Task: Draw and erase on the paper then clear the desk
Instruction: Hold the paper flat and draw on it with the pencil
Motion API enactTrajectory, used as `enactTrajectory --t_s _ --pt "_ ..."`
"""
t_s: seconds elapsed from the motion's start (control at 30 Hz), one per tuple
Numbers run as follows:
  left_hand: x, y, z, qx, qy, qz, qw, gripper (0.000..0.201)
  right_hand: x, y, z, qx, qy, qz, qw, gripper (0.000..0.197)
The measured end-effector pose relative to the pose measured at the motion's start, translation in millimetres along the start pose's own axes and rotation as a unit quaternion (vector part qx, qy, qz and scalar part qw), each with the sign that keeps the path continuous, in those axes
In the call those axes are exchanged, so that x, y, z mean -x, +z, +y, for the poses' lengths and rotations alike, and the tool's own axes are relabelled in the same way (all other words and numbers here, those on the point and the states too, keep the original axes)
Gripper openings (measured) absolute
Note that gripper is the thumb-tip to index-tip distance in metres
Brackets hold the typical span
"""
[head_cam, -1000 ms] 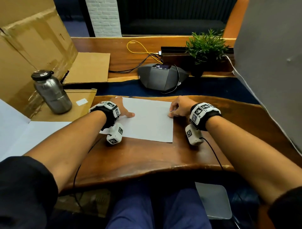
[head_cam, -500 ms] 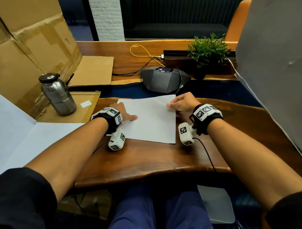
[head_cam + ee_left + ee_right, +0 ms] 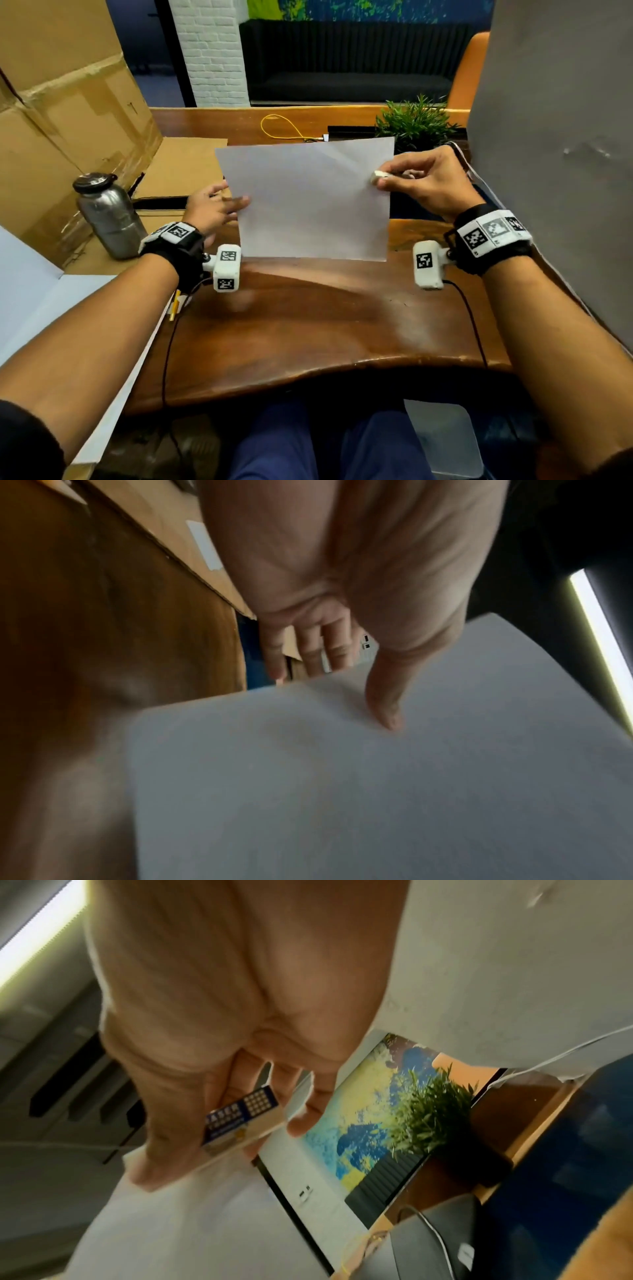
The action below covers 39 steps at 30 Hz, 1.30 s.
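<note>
The white paper (image 3: 308,202) stands upright in the air above the wooden desk (image 3: 325,325). My right hand (image 3: 382,180) pinches its right edge together with a white eraser (image 3: 376,176). The right wrist view shows the eraser (image 3: 243,1123) with its blue printed sleeve between thumb and fingers, and the paper (image 3: 171,1218) below it. My left hand (image 3: 233,202) is at the sheet's left edge. In the left wrist view the thumb (image 3: 383,710) lies on the paper (image 3: 342,777) and the fingers reach behind it. A yellow pencil (image 3: 174,305) lies under my left wrist.
A steel bottle (image 3: 108,216) stands at the left on cardboard, with big cardboard boxes (image 3: 68,120) behind it. A white board (image 3: 34,301) lies at the left edge. A potted plant (image 3: 416,123) and a yellow cable (image 3: 277,125) are at the back. A grey panel (image 3: 555,137) walls the right side.
The paper lay flat on the desk and is now lifted upright. Both hands rose with it, and the left hand shifted to the sheet's left edge.
</note>
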State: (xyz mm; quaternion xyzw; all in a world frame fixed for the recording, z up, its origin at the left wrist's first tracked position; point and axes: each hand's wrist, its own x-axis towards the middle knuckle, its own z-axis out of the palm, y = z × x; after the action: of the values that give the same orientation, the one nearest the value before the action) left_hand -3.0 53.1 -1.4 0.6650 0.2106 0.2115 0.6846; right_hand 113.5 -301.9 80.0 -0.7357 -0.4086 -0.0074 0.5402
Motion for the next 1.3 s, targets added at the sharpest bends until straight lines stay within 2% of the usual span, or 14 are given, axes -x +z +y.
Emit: enactTrajectory --t_s 0.03,0.1,0.23,0.3,0.43,0.6,0.67,0.83,0.93,1.07,1.17,1.3 --pt "2.6 1.9 7.4 0.015 0.027 0.004 1.0 0.057 -0.2 -4.9 0.8 0.005 -0.001 0.029 1.0 0.024" --pt "4.8 5.7 19.5 0.024 0.074 0.013 0.997 0.035 1.9 -11.3 3.6 0.028 0.011 0.043 0.999 0.024" --pt "17.7 15.7 37.6 0.015 0.134 0.007 0.991 0.024 8.6 -17.3 6.9 0.027 0.028 0.084 0.996 0.025" --pt "22.4 19.0 42.3 0.016 0.139 0.004 0.99 0.018 9.6 -16.7 5.5 0.031 0.035 0.071 0.996 0.025" --pt "27.1 23.9 46.8 0.004 0.126 -0.009 0.992 0.011 7.9 -14.9 7.3 -0.048 0.072 0.147 0.985 0.019" --pt "33.6 22.4 53.7 0.036 0.094 0.017 0.995 0.011 13.3 -3.8 14.9 -0.149 0.141 0.135 0.969 0.021" --pt "35.4 19.7 54.8 0.049 0.082 0.028 0.995 0.01 16.6 1.1 17.4 -0.156 0.162 0.122 0.967 0.025" --pt "36.6 9.6 53.8 0.045 0.076 0.048 0.995 0.009 22.1 12.3 19.8 -0.151 0.167 0.105 0.969 0.018" --pt "35.6 2.6 50.4 0.031 0.07 0.061 0.995 0.009 21.3 18.9 21.6 -0.152 0.173 0.095 0.968 0.023" --pt "35.3 -1.0 41.7 -0.028 0.027 0.038 0.999 0.011 9.0 32.2 22.2 -0.128 0.172 0.126 0.969 0.028" --pt "26.6 -11.2 36.2 -0.064 -0.001 0.118 0.991 0.018 -10.5 40.2 24.8 -0.087 0.186 0.156 0.966 0.023" --pt "-15.5 -43.2 8.5 -0.039 -0.04 0.217 0.975 0.011 -32.7 48.1 27.3 -0.041 0.186 0.155 0.969 0.026"
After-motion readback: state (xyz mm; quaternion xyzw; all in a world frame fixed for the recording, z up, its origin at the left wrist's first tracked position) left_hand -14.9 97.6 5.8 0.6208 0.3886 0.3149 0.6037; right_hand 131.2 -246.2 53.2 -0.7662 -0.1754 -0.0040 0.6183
